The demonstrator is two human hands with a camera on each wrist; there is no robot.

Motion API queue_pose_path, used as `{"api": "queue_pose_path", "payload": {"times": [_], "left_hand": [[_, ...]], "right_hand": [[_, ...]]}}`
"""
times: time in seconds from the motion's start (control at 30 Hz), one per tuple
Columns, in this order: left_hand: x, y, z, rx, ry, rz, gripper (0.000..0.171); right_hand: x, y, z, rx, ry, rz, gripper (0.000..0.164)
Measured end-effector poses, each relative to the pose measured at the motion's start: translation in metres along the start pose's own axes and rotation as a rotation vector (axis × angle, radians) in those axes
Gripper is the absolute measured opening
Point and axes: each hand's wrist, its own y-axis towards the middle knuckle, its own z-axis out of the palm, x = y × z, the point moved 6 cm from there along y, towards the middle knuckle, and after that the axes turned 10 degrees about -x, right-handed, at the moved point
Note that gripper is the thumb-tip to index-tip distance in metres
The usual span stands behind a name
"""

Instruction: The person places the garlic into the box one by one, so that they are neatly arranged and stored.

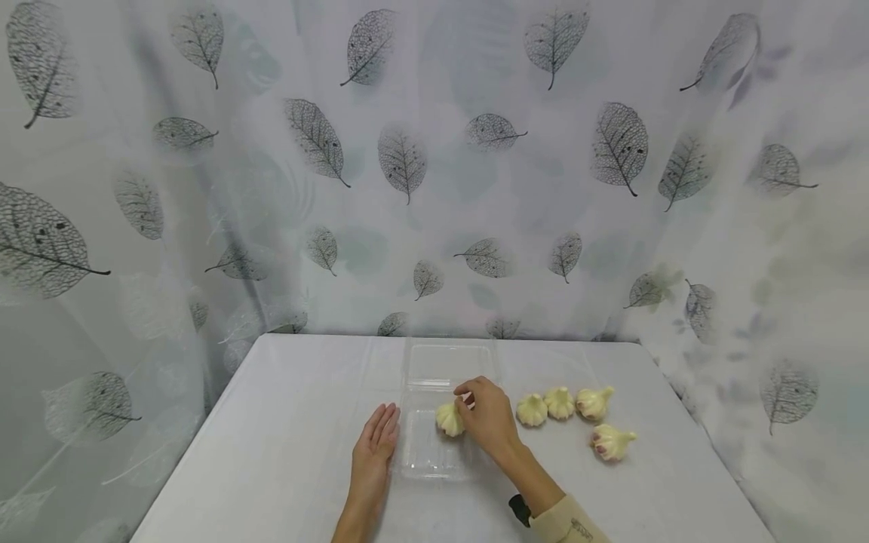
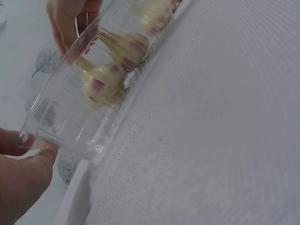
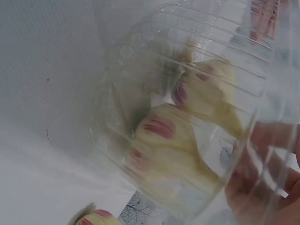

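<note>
My right hand (image 1: pixel 487 416) reaches over a clear plastic clamshell box (image 1: pixel 424 464) from the right. Its thumb and forefinger pinch the stem of a pale garlic bulb (image 1: pixel 449 419) inside the lower tray. Purple patches show on this bulb (image 2: pixel 103 85) through the box wall in the left wrist view. A second garlic bulb (image 3: pixel 161 133) appears through the plastic in the right wrist view; my right hand covers that spot from above. My left hand (image 1: pixel 373 451) lies along the box's left side with fingers extended, thumb by the near corner.
Several more garlic bulbs (image 1: pixel 560 403) lie on the white-covered table (image 1: pixel 292 445) right of the box. The box's lid (image 1: pixel 451 362) is folded back, away from me. A leaf-print curtain (image 1: pixel 441 173) hangs behind and on both sides of the table.
</note>
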Motion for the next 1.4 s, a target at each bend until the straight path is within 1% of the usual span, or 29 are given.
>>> {"api": "queue_pose_path", "payload": {"times": [0.17,0.27,0.37,0.5,0.6,0.9,1.0,1.13,1.4], "left_hand": [[-0.002,0.0,-0.002,0.002,0.0,-0.004,0.061],[-0.003,0.0,-0.003,-0.003,0.012,0.004,0.061],[-0.003,0.001,-0.005,-0.01,0.021,-0.003,0.061],[0.0,0.001,-0.005,-0.011,0.028,-0.007,0.061],[-0.001,0.002,-0.004,-0.012,0.03,0.004,0.061],[0.001,0.002,-0.003,-0.027,0.025,0.005,0.061],[0.002,0.001,-0.003,-0.026,0.023,0.004,0.061],[0.001,0.001,-0.002,-0.015,0.019,0.001,0.062],[0.001,0.001,-0.003,-0.023,0.021,-0.004,0.061]], "right_hand": [[0.0,0.001,-0.007,-0.02,0.029,0.014,0.012],[0.001,0.001,-0.01,-0.046,0.039,0.003,0.013],[0.002,0.001,-0.016,-0.064,0.048,-0.007,0.015],[0.002,0.002,-0.025,-0.087,0.058,-0.018,0.015],[0.001,0.004,-0.033,-0.104,0.06,-0.027,0.015],[-0.015,0.002,-0.05,-0.135,0.023,-0.005,0.015],[-0.021,-0.002,-0.056,-0.14,0.023,0.012,0.014],[-0.028,-0.007,-0.065,-0.17,0.003,0.017,0.014],[-0.042,-0.017,-0.088,-0.228,-0.023,0.013,0.016]]}}
